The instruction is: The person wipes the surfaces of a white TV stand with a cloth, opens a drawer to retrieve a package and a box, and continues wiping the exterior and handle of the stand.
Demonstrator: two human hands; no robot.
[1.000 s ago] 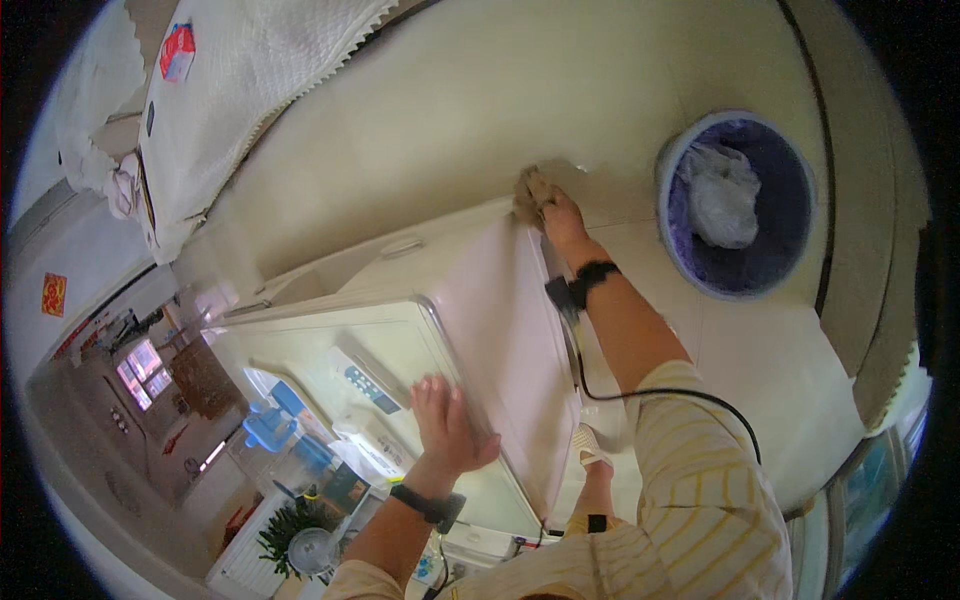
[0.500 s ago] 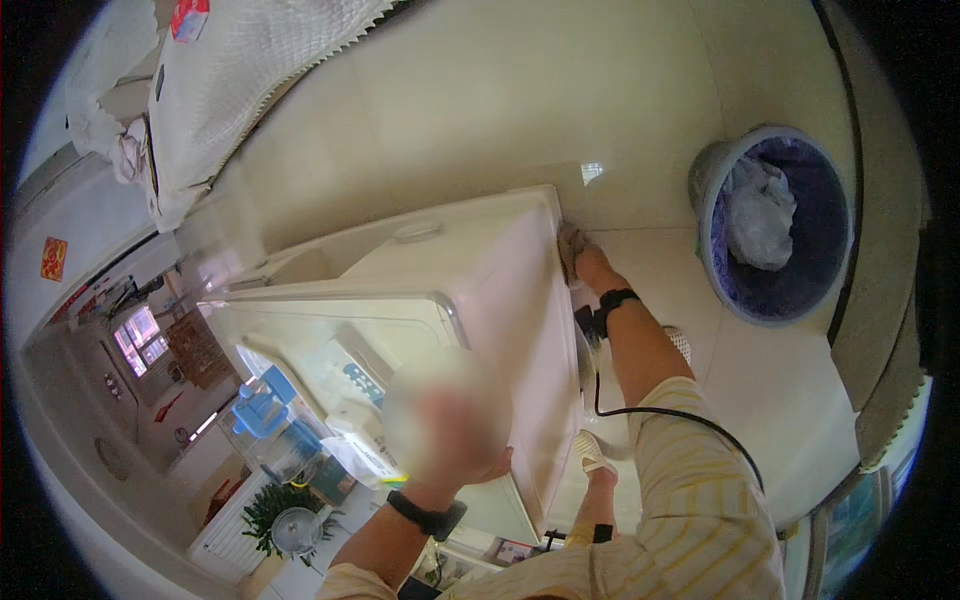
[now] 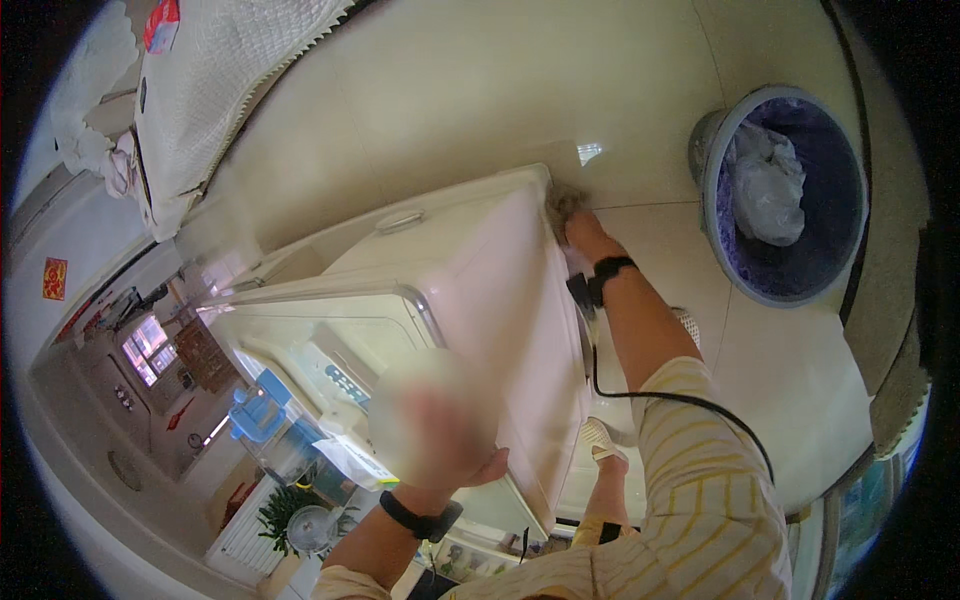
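Note:
A low white coffee table (image 3: 500, 330) with a pale side panel stands in front of me. At the far bottom corner of that panel, my right hand (image 3: 590, 237) is closed on a brownish-grey cloth (image 3: 560, 203) and presses it against the base edge, near the floor. My left hand (image 3: 440, 425) rests at the near edge of the tabletop. A blurred patch covers most of its fingers; only the thumb side shows, against the edge. Beside it on the top lie a white remote control (image 3: 345, 384) and a white packet with a yellow-green edge (image 3: 360, 460).
A grey bin (image 3: 708, 190) lined with a purple bag stands on the tiles to the right, beside a sofa (image 3: 895, 310). A blue-lidded pitcher (image 3: 262, 410) is on the tabletop. A black cable (image 3: 690, 400) hangs by my right arm. A quilted white cover (image 3: 225, 75) lies far left.
My right hand and the cloth have shifted slightly farther along the table's base at the corner. My left hand stays at the tabletop edge. The whole view has shifted a little.

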